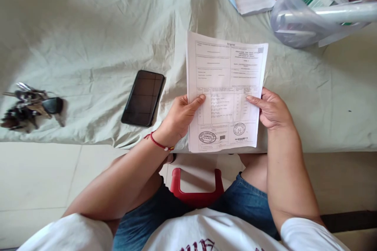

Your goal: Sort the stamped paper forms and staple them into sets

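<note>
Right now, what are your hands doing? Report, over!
Left hand and right hand both gripping the printed form, one each side. Form held above the bed sheet. Phone beside it, not touching.

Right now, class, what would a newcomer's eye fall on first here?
The printed form at centre, held upright by the left hand and right hand at its edges. Left of it, a dark phone lies on the pale cloth, with keys farther left.
</note>
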The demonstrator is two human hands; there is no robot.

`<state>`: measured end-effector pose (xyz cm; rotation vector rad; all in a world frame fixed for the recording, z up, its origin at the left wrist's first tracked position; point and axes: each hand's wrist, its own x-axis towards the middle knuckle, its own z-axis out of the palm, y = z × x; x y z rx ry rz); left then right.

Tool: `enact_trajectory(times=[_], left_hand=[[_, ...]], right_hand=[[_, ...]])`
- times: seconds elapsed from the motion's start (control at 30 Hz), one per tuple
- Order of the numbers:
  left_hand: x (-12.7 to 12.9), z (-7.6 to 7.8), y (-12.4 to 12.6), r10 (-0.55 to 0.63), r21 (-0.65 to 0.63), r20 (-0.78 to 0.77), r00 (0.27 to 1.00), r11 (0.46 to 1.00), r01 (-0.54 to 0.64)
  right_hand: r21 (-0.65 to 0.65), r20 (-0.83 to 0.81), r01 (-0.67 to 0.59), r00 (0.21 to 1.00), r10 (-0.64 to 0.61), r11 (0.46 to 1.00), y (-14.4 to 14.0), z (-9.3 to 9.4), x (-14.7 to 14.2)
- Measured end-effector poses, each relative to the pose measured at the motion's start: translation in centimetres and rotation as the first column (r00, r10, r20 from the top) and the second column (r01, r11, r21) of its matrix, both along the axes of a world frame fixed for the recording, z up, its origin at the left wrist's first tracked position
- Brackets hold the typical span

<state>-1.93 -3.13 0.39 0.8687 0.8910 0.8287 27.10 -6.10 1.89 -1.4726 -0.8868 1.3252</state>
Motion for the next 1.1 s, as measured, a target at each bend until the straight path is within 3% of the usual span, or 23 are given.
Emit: enact_trajectory(times=[0.2,0.33,0.47,0.57,0.7,0.8,0.93,1.1], left_hand=[[0.7,-0.4,0.3,0.072,0.010,-0.018,0.997,0.997,-0.072],[0.7,-1.5,1.3,0.041,0.115,-0.014,0.999,0.993,-0.039],[0.2,-2.8,2.5,0.056,0.221,-0.051,0.997,0.974,-0.043],[0.0,-2.1,2.4,0.044,0.163,-0.042,0.998,0.986,-0.036],[0.0,0.2,1.4,0.150,-0.050,0.030,0.988,0.988,-0.148],[0.0,1.2,1.1,0.164,-0.106,0.050,0.985,0.982,-0.158],[-0.2,1.1,1.5,0.133,-0.149,0.061,0.989,0.981,-0.123],[-0.3,0.7,1.9,0.153,-0.113,0.074,0.985,0.983,-0.144]], right_hand=[[0.111,0.082,0.126,0.987,-0.136,0.986,1.0,-1.1,0.2],[0.190,0.124,0.172,0.972,-0.198,0.967,1.8,-1.1,0.6],[0.240,0.138,0.137,0.975,-0.174,0.961,2.5,-0.8,0.9],[0.267,0.116,0.170,0.971,-0.207,0.948,3.0,-1.2,1.1],[0.322,0.185,0.270,0.922,-0.340,0.907,3.5,-2.2,1.8],[0.345,0.199,0.302,0.902,-0.384,0.889,3.5,-2.6,2.5],[0.368,0.186,0.346,0.882,-0.433,0.863,3.5,-2.2,3.2],[0.352,-0.003,0.484,0.857,-0.516,0.801,4.0,-1.0,2.8]])
